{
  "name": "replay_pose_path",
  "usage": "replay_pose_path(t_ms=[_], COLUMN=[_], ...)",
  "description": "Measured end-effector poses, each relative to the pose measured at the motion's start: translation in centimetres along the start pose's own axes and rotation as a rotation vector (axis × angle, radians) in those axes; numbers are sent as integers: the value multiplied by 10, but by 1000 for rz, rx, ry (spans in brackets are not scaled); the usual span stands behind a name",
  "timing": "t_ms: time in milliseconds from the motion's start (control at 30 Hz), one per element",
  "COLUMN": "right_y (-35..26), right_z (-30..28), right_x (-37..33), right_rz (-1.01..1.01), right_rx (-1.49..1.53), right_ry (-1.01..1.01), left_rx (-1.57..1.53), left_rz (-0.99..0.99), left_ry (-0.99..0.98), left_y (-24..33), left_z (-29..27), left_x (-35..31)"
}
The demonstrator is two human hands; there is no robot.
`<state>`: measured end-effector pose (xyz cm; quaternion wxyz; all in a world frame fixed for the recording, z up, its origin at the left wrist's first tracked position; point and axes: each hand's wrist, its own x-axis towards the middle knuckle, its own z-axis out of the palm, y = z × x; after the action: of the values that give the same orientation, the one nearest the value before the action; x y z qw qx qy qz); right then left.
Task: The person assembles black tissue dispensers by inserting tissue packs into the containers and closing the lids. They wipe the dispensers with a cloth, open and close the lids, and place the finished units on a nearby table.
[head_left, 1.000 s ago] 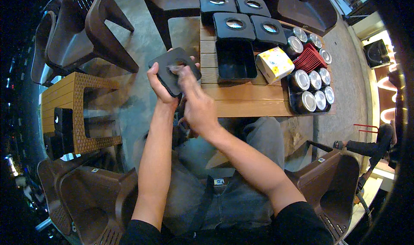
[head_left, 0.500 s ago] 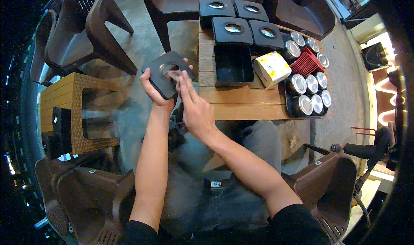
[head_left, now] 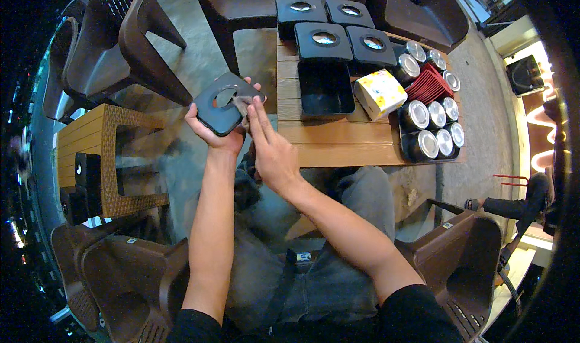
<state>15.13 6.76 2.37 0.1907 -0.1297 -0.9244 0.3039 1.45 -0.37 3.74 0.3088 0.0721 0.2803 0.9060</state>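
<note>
My left hand (head_left: 220, 141) grips a black square lid (head_left: 216, 114) with rounded corners and a round opening, held tilted off the table's left side. At the lid's right edge, my right hand (head_left: 275, 155) presses a crumpled greyish cloth or tissue (head_left: 243, 105) against it, fingers stretched along it. Across the table from my hands sits an open black box (head_left: 326, 92) without a lid. Behind it stand several black boxes with similar lids, among them a near one (head_left: 323, 51) whose round opening has a shiny rim.
The slatted wooden table (head_left: 338, 146) also carries a yellow-and-white tissue pack (head_left: 380, 95), a red slatted holder (head_left: 429, 84) and several silver-lidded jars (head_left: 428, 143) on a black tray. Brown chairs (head_left: 136, 267) stand around. A smaller table (head_left: 112, 161) is at left.
The lid has shifted slightly left and turned in my left hand. My right hand with the cloth has moved slightly up along its right edge.
</note>
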Motion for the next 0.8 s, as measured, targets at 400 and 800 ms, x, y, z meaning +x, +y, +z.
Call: replay_pose_path(t_ms=[400, 800], right_y=[-7, 32], right_z=[8, 7], right_x=[-5, 21], right_rz=[-130, -26], right_rx=[272, 513], right_ry=[-23, 127], left_rx=[-168, -156], left_rz=[113, 109], left_ry=[244, 102], left_y=[-22, -30], left_z=[-34, -2], left_x=[14, 5])
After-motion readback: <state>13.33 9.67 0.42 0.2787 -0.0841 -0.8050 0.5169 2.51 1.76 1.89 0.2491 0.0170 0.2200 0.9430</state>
